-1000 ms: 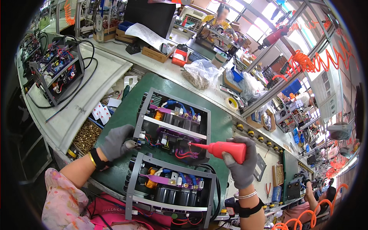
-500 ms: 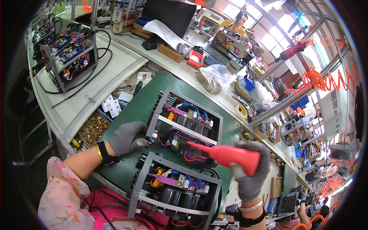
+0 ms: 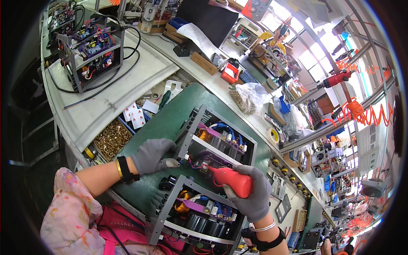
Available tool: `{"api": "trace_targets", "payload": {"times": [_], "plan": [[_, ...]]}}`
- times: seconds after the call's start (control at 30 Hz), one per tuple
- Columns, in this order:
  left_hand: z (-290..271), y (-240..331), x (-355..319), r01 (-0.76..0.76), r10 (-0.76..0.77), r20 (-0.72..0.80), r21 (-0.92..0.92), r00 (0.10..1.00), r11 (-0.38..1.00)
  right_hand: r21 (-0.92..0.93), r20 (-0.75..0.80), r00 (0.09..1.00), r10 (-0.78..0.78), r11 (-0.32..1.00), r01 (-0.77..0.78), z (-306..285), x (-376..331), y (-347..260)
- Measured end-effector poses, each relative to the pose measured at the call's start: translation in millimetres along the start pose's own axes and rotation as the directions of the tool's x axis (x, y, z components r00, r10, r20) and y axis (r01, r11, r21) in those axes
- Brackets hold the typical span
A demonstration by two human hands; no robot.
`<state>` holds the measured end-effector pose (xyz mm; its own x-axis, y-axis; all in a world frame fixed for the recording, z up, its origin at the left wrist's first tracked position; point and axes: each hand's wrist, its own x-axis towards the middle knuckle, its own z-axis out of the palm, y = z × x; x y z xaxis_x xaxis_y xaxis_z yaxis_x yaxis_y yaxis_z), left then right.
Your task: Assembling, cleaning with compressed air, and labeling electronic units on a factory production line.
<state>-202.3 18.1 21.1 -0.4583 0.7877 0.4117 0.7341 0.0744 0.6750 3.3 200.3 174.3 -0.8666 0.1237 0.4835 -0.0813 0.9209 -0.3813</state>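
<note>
My right hand in a grey glove is closed around a red squeeze bottle. The bottle's narrow nozzle points left at the purple circuit board on the side of the far metal-framed electronics unit; whether it touches is unclear. My left hand, gloved too, is by that unit's left end, its thumb near a small connector and apart from the fingers. Between me and that unit stands a second, similar electronics unit with copper coils and black cylinders. Both units sit on a green mat.
Left of the mat lie a bin of brass-coloured screws and a green-handled tool. More electronics units with black cables stand at the far left. A clear plastic bag and a red power screwdriver are right of centre. A person works across the bench.
My right hand has brought the red bottle left and slightly down, its nozzle now at the far unit's board. My left hand stays by the unit's end. The whole view has shifted slightly.
</note>
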Motion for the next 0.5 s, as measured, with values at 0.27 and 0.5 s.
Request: {"api": "trace_targets", "payload": {"times": [0.27, 0.5], "plan": [[1, 1, 1, -0.001, 0.001, -0.005, 0.0, 1.0, 1.0, -0.046, 0.024, 1.0, -0.012, 0.999, 0.013, 0, -3, -3], [-5, 1, 2, -0.012, 0.014, 0.024, -0.062, 1.0, 0.998, 0.315, -0.169, 0.966, 0.196, 0.939, -0.135, -10, 23, -23]]}}
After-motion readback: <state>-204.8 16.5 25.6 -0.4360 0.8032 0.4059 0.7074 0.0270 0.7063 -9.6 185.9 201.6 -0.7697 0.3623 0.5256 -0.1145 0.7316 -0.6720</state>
